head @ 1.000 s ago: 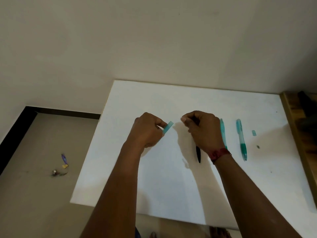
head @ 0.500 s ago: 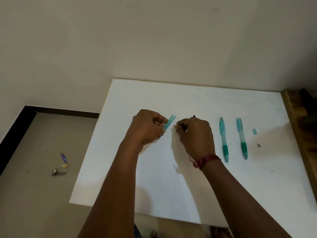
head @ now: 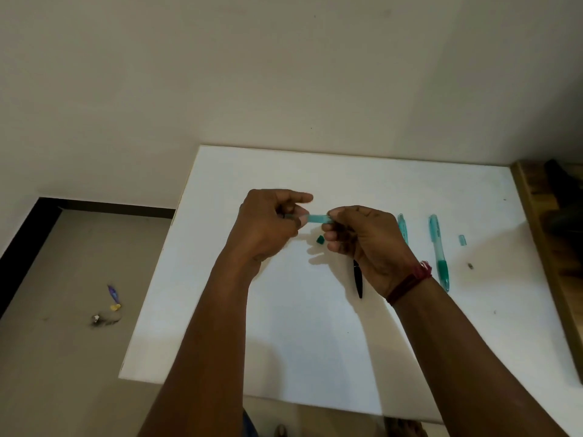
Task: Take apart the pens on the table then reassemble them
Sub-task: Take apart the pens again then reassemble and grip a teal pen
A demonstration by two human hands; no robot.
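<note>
Above the white table, my left hand and my right hand meet on a clear teal pen barrel held level between their fingertips. A small dark green piece lies on the table just below the barrel. A black pen part lies under my right hand, its upper end hidden by the palm. Two whole teal pens lie to the right: one partly behind my right hand, the other fully visible.
A small teal cap and a tiny dark bit lie right of the pens. A wooden surface borders the table's right edge. Small litter lies on the floor at left. A wall stands behind the table.
My hands have come together so both now grip the teal barrel, which has turned from tilted to level. The dark green piece and the black part are now visible on the table.
</note>
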